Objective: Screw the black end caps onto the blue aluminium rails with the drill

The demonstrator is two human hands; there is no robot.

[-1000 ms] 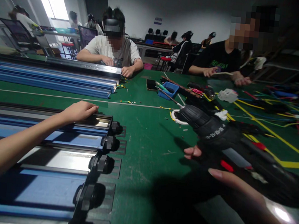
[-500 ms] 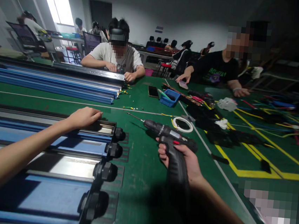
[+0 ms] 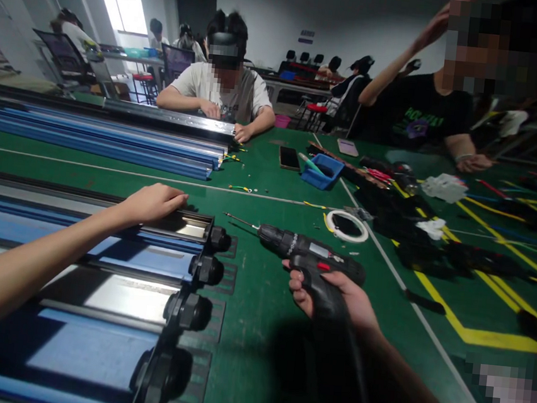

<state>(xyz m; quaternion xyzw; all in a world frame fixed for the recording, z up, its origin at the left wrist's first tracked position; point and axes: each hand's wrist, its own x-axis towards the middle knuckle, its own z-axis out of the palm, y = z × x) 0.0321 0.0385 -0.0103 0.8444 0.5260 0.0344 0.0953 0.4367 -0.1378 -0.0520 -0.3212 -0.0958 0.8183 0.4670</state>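
Observation:
My right hand (image 3: 324,289) is wrapped around the handle of a black cordless drill (image 3: 309,250), its long thin bit (image 3: 240,221) pointing left over the table, apart from the rails. My left hand (image 3: 157,203) lies on the farthest of the near aluminium profiles (image 3: 194,228), closed over its far edge near the right end; its fingertips are partly hidden. Several blue and silver profiles lie side by side below it. At their right ends are black end plates with black cable glands (image 3: 196,312), and slotted flat brackets (image 3: 216,320) stick out beneath.
Across the green table, more blue profiles (image 3: 159,153) lie before a seated person in a light shirt (image 3: 255,92). A blue bin (image 3: 321,172), a phone (image 3: 290,158) and a white ring (image 3: 346,226) are beyond the drill. Dark parts and wires (image 3: 416,241) spread rightward; another person (image 3: 429,109) sits there.
My view has turned slightly right and down. The drill stays in my right hand, its bit close to level. The person at right has put down a phone and raised an arm.

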